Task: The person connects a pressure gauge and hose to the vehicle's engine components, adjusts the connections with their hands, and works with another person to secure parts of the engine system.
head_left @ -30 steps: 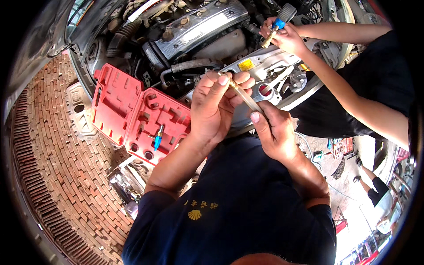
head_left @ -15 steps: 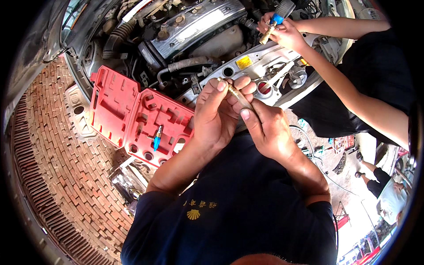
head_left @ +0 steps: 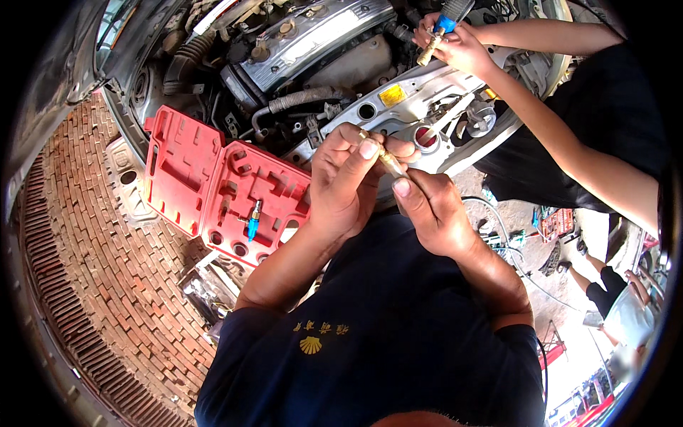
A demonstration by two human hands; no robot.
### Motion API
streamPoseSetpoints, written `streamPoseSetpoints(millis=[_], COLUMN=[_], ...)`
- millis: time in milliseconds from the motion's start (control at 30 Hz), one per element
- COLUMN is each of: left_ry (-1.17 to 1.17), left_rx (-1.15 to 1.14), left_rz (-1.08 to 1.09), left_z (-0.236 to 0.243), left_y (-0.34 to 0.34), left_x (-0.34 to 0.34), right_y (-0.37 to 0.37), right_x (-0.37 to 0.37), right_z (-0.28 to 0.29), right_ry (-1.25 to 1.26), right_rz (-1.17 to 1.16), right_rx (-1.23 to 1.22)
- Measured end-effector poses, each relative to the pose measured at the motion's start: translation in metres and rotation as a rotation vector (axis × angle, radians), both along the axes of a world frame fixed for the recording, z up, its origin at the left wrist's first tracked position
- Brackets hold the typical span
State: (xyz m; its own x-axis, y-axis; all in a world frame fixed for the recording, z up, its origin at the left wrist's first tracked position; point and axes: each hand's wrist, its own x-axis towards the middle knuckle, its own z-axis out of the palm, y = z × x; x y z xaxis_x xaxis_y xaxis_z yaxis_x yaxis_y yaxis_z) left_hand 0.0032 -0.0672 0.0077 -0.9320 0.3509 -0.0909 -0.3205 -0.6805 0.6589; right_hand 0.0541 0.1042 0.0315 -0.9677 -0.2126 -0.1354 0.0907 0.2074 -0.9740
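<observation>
In front of my chest, my left hand [head_left: 344, 174] pinches a brass fitting [head_left: 385, 154] between thumb and fingers. A pale, translucent tube [head_left: 394, 169] meets the fitting's lower end. My right hand [head_left: 435, 213] is closed round this tube, its thumb near the joint. Fingers hide much of both parts. Left of my hands lies an open red plastic case [head_left: 186, 171] with moulded recesses; a blue and metal connector [head_left: 253, 224] sits in it.
An open engine bay with a silver engine cover [head_left: 313, 50] lies ahead. At the upper right, another person's hands [head_left: 459, 50] hold a blue-collared tool with a brass fitting [head_left: 429, 53]. Brick paving [head_left: 114, 285] is on the left; a hose [head_left: 523, 267] runs over the right-hand ground.
My hands have shifted slightly and the fitting is tilted a little differently, with more of the pale tube showing between them. Both hands keep their grip.
</observation>
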Motion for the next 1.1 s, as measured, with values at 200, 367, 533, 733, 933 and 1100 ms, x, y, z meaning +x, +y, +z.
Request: streamPoseSetpoints(millis=[200, 367, 533, 733, 933, 1100], left_ry=[0.039, 0.085, 0.084, 0.069, 0.080, 0.173], left_rx=[-0.026, -0.111, -0.130, -0.076, -0.073, -0.166], left_rz=[-0.065, -0.039, -0.028, -0.004, -0.052, 0.016], left_z=[0.001, 0.005, 0.009, 0.008, 0.007, 0.008], left_y=[-0.002, 0.001, 0.005, 0.009, 0.009, 0.019], left_x=[-0.001, 0.002, 0.004, 0.002, 0.003, 0.003], right_y=[0.002, 0.002, 0.002, 0.005, 0.005, 0.001], right_x=[0.005, 0.008, 0.010, 0.010, 0.009, -0.003], right_z=[-0.005, -0.005, -0.008, -0.003, -0.005, -0.005], right_ry=[-0.054, -0.073, -0.036, -0.003, 0.046, 0.000], right_rz=[-0.013, -0.020, -0.039, -0.007, -0.022, -0.118], right_rx=[-0.098, -0.151, -0.117, -0.029, -0.022, -0.088])
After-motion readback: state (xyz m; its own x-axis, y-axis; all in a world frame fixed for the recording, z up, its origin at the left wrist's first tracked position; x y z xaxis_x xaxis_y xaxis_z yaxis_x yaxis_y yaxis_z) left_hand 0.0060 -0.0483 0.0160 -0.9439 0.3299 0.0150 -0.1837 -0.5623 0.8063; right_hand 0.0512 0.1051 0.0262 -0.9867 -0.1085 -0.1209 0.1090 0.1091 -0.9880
